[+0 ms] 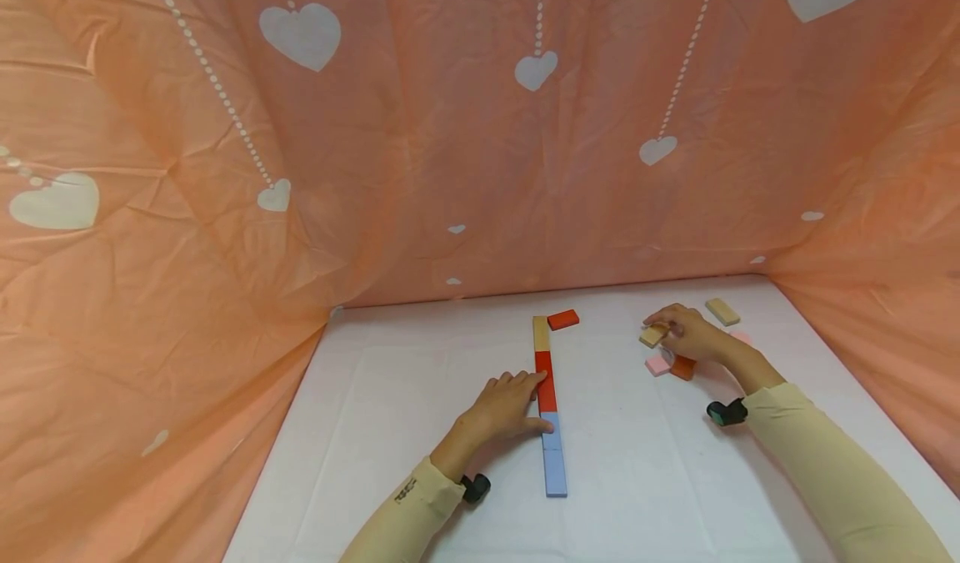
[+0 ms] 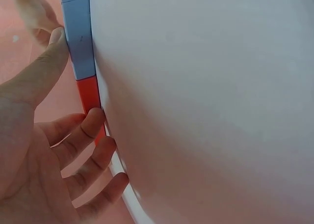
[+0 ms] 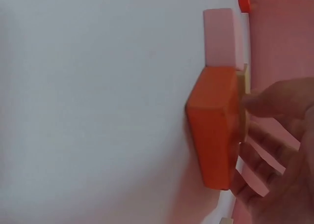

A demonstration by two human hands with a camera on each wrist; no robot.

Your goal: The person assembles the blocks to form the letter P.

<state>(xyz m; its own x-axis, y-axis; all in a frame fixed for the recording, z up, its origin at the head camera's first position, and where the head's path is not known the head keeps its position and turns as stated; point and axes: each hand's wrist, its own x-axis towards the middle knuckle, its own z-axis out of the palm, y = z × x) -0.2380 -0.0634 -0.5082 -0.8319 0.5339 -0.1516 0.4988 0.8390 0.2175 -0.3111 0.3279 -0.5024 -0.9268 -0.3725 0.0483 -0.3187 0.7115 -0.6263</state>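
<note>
A straight row of flat blocks runs away from me in the head view: blue blocks [image 1: 554, 471] nearest, then a red part [image 1: 545, 364], then a plain wooden block [image 1: 542, 334] at the far end. My left hand [image 1: 501, 409] lies along the row's left side, thumb at the blue part and index finger at the red. The left wrist view shows its fingers spread against the blue [image 2: 78, 42] and red [image 2: 88, 91] blocks. On the right, my right hand [image 1: 693, 335] pinches another wooden block [image 1: 652, 335], partly hidden behind an orange block [image 3: 213, 140] in the right wrist view.
Beneath the right hand lie a pink block [image 1: 657, 366] and the orange block [image 1: 682, 369]. Another pink block [image 1: 740, 338] shows behind that wrist, with a wooden block [image 1: 722, 312] beyond. A loose red block [image 1: 563, 319] lies beside the row's far end. An orange curtain [image 1: 480, 171] encloses the white table.
</note>
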